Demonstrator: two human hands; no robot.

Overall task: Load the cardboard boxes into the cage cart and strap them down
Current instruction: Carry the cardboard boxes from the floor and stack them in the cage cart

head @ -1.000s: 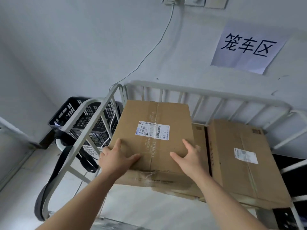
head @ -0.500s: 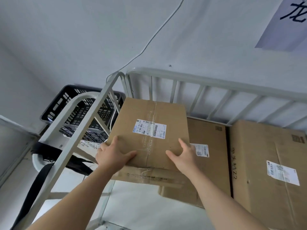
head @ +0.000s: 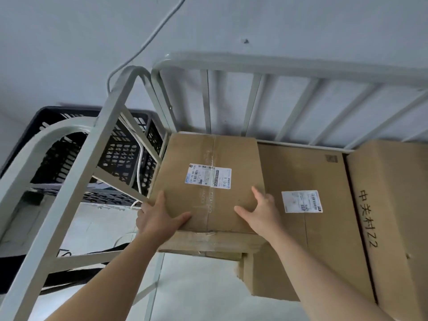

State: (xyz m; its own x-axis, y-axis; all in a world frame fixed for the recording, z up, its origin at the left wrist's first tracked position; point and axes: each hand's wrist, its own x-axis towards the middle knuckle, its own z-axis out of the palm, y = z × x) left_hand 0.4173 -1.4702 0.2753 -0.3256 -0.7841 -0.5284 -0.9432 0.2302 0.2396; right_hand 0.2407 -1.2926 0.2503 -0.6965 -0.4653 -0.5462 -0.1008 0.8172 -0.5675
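Observation:
A brown cardboard box [head: 208, 158] with a white shipping label sits low in the back left corner of the grey cage cart [head: 278, 66]. My left hand [head: 159, 218] grips its near left corner, thumb on top. My right hand [head: 259, 214] grips its near right corner the same way. To its right lies a flat box [head: 312, 239] with a label, and further right a taller box [head: 393, 216] with black handwriting. Whether the held box rests on the cart floor is hidden.
The cart's left side frame [head: 69, 205] rises close to my left arm. A black plastic crate [head: 120, 154] stands outside the cart at the left. A black strap [head: 76, 258] hangs over the frame low down. A white cable [head: 148, 42] runs down the grey wall.
The box has gone down and deeper into the cart's back left corner with both hands still on it. My view has tipped downward, closer to the boxes.

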